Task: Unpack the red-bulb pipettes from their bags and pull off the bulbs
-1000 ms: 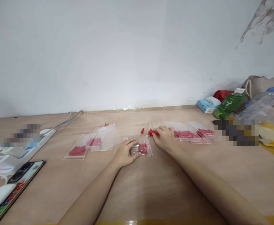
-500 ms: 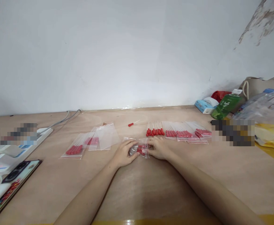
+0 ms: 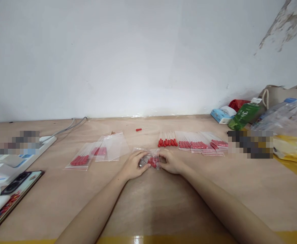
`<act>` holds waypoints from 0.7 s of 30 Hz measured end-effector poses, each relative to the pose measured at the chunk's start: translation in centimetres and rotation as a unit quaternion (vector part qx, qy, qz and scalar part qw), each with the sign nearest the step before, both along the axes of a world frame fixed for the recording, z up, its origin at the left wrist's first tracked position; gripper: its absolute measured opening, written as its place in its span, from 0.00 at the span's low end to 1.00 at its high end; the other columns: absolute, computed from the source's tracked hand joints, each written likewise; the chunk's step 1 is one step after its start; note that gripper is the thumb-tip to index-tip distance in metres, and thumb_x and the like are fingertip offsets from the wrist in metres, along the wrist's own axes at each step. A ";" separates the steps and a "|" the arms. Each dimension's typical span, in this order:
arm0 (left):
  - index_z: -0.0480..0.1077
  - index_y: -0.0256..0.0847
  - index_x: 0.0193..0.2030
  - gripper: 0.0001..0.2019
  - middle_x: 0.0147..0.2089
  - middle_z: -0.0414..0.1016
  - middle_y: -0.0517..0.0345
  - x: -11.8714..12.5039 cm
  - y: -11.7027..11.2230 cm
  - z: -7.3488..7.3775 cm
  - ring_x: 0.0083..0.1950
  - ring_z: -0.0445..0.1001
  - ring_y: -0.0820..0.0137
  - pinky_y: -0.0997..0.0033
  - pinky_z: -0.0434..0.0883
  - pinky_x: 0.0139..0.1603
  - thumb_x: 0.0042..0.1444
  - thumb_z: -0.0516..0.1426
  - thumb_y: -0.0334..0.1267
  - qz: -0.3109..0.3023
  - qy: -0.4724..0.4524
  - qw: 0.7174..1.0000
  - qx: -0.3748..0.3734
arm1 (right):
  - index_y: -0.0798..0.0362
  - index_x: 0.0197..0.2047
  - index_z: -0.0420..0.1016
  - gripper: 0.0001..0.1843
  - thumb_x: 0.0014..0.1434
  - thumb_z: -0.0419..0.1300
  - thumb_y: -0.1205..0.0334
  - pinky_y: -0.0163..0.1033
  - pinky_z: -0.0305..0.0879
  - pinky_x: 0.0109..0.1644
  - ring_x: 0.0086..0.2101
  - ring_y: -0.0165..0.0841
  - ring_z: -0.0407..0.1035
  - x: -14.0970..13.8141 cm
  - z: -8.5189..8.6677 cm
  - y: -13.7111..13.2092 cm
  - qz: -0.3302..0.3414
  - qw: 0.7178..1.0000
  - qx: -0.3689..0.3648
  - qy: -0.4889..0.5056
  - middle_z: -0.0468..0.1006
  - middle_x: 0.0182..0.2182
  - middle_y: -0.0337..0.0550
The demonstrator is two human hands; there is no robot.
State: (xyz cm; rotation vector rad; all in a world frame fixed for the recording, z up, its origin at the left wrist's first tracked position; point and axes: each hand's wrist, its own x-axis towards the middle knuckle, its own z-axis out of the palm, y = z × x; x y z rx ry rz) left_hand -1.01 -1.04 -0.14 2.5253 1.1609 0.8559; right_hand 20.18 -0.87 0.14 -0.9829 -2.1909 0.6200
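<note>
A clear zip bag (image 3: 158, 155) with several red-bulbed droppers (image 3: 152, 162) in it lies at the middle of the table, between my hands. My left hand (image 3: 136, 165) is closed on the bag's left side, fingers curled over the plastic. On the right, my right hand (image 3: 172, 162) pinches the bag's zip edge. Behind them a single loose dropper (image 3: 139, 129) lies with its thin tube to the right. A row of loose droppers (image 3: 168, 142) sits just beyond my right hand.
Filled zip bags (image 3: 199, 145) overlap on the right. On the left are another filled bag (image 3: 80, 160) and flat clear bags (image 3: 115, 145). A power strip (image 3: 45, 144) and a phone (image 3: 31, 179) stand far left. A green bottle (image 3: 245, 115) and tissue pack (image 3: 220, 116) are back right.
The loose dropper at the back has rolled slightly away and left, now lying more level. Inside the held bag the red bulbs have shifted a little. Both hands keep their hold.
</note>
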 end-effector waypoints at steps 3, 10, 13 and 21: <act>0.64 0.40 0.52 0.22 0.53 0.68 0.50 0.0 0.0 0.1 0.54 0.66 0.63 0.59 0.64 0.55 0.51 0.56 0.44 -0.003 0.000 1.000 -0.002 | 0.53 0.34 0.71 0.06 0.50 0.57 0.67 0.37 0.60 0.39 0.34 0.32 0.64 -0.1 -0.4 0.0 0.010 0.998 -0.018 0.059 0.72 0.32 0.41; 0.64 0.41 0.53 0.22 0.53 0.68 0.51 0.0 -0.2 0.3 0.54 0.66 0.63 0.59 0.64 0.55 0.51 0.56 0.44 0.012 0.012 1.000 -0.014 | 0.52 0.38 0.66 0.14 0.45 0.61 0.64 0.38 0.66 0.36 0.30 0.30 0.69 1.6 -0.4 0.7 -0.014 0.913 -0.296 0.279 0.73 0.30 0.38; 0.64 0.41 0.52 0.22 0.53 0.68 0.50 0.0 -0.1 0.2 0.54 0.65 0.62 0.59 0.64 0.55 0.51 0.56 0.45 0.015 0.011 1.000 -0.011 | 0.53 0.35 0.68 0.15 0.42 0.65 0.64 0.39 0.67 0.39 0.31 0.29 0.71 2.3 -0.2 0.8 -0.026 0.853 -0.379 0.358 0.74 0.30 0.37; 0.64 0.42 0.53 0.23 0.53 0.68 0.51 -0.2 0.0 0.2 0.54 0.65 0.63 0.59 0.64 0.55 0.51 0.56 0.46 0.012 0.012 1.000 -0.013 | 0.54 0.37 0.71 0.20 0.41 0.67 0.56 0.34 0.68 0.32 0.27 0.27 0.71 5.5 3.1 2.1 -0.130 0.880 -0.296 0.349 0.77 0.27 0.40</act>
